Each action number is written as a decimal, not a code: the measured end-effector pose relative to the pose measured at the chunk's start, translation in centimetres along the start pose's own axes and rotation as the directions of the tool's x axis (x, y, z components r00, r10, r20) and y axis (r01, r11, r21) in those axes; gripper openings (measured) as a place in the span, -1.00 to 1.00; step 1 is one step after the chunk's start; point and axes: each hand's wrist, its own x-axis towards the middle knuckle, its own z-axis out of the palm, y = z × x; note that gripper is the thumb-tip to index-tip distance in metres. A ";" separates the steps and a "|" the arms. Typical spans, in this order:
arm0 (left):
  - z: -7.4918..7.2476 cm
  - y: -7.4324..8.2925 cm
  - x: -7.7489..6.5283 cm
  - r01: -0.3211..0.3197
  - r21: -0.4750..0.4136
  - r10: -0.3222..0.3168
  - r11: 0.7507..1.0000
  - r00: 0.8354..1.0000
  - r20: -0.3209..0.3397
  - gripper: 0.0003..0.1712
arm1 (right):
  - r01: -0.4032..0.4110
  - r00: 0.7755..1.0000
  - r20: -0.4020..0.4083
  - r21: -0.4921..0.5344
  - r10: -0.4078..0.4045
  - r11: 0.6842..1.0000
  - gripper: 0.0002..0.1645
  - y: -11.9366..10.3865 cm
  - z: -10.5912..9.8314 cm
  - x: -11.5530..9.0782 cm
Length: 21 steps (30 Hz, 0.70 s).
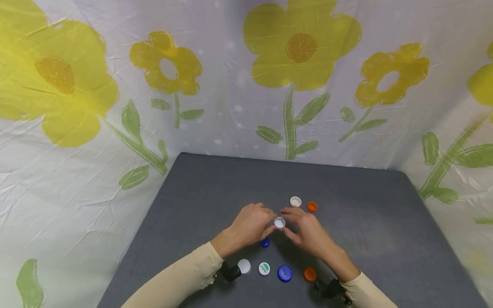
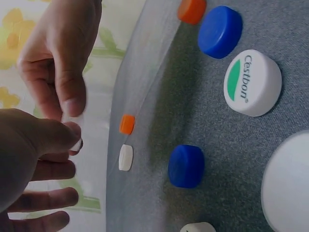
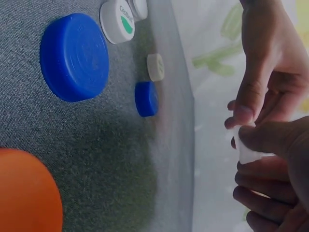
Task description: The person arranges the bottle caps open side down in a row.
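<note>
Between both hands, above the table, is a small white bottle cap [image 1: 279, 222] with its hollow side facing up. My left hand [image 1: 251, 223] pinches its left edge between thumb and fingers. From the other side, my right hand [image 1: 308, 231] pinches it too; in the right wrist view the thumb lies against the pale cap [image 3: 247, 153]. Below the hands sits a small blue cap [image 1: 265, 242] on the table. The left wrist view has fingertips covering most of the held cap.
On the grey table [image 1: 215, 184], a white cap [image 1: 295, 201] and an orange cap [image 1: 312, 206] lie beyond the hands. Nearer are a plain white cap [image 1: 244, 266], a white-and-green Cestbon cap [image 1: 264, 268], a blue cap [image 1: 285, 273] and an orange cap [image 1: 310, 274]. A flowered curtain [image 1: 227, 107] surrounds the table.
</note>
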 end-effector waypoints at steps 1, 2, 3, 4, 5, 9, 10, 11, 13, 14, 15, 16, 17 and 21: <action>0.0 0.1 -0.1 -0.002 0.006 0.002 1.000 1.000 -0.009 -0.75 | -0.006 1.000 -0.007 0.014 0.006 1.000 -0.65 0.0 -0.1 0.0; 0.0 0.1 -0.2 -0.004 0.010 0.004 1.000 1.000 -0.023 -0.72 | -0.015 1.000 -0.013 0.026 0.015 1.000 -0.66 0.1 -0.2 -0.1; 0.1 0.1 -0.2 -0.006 0.007 0.007 1.000 0.999 -0.041 -0.70 | -0.027 0.999 -0.016 0.042 0.028 0.999 -0.67 0.1 -0.4 -0.1; 0.1 0.1 -0.3 -0.010 0.005 0.010 1.000 0.998 -0.058 -0.67 | -0.045 0.999 -0.018 0.062 0.046 0.997 -0.69 0.1 -0.5 -0.1; 0.1 0.2 -0.3 -0.016 -0.002 0.016 1.000 0.997 -0.079 -0.66 | -0.068 0.997 -0.013 0.086 0.070 0.994 -0.72 0.1 -0.7 -0.1; 0.3 0.2 -0.6 -0.055 -0.039 0.049 0.998 0.987 -0.154 -0.65 | -0.205 0.979 0.059 0.181 0.197 0.962 -0.84 0.0 -1.0 -0.2; 0.4 0.3 -0.6 -0.066 -0.043 0.058 0.997 0.984 -0.169 -0.66 | -0.241 0.970 0.084 0.206 0.228 0.948 -0.85 0.0 -1.1 -0.2; 0.4 0.3 -0.7 -0.075 -0.047 0.065 0.996 0.981 -0.182 -0.68 | -0.273 0.961 0.108 0.227 0.254 0.935 -0.84 -0.1 -1.1 -0.3; 0.5 0.3 -0.8 -0.087 -0.051 0.076 0.995 0.977 -0.201 -0.71 | -0.321 0.945 0.145 0.252 0.292 0.913 -0.79 -0.1 -1.0 -0.3; 0.6 0.3 -0.8 -0.091 -0.056 0.077 0.994 0.975 -0.206 -0.73 | -0.336 0.940 0.159 0.261 0.304 0.905 -0.76 -0.1 -1.0 -0.4; 0.7 0.3 -0.8 -0.092 -0.061 0.077 0.994 0.975 -0.208 -0.74 | -0.348 0.935 0.168 0.267 0.312 0.899 -0.74 -0.1 -0.9 -0.4; 0.7 0.3 -0.8 -0.090 -0.073 0.073 0.993 0.975 -0.209 -0.76 | -0.350 0.934 0.168 0.269 0.314 0.897 -0.73 -0.1 -0.9 -0.5; 0.7 0.2 -0.8 -0.084 -0.090 0.064 0.992 0.976 -0.206 -0.77 | -0.344 0.937 0.158 0.268 0.311 0.900 -0.73 -0.1 -0.8 -0.5; 0.6 -0.1 -0.7 -0.013 -0.205 -0.024 0.979 0.984 -0.176 -0.80 | -0.240 0.971 0.049 0.225 0.235 0.944 -0.79 0.0 -0.8 -0.8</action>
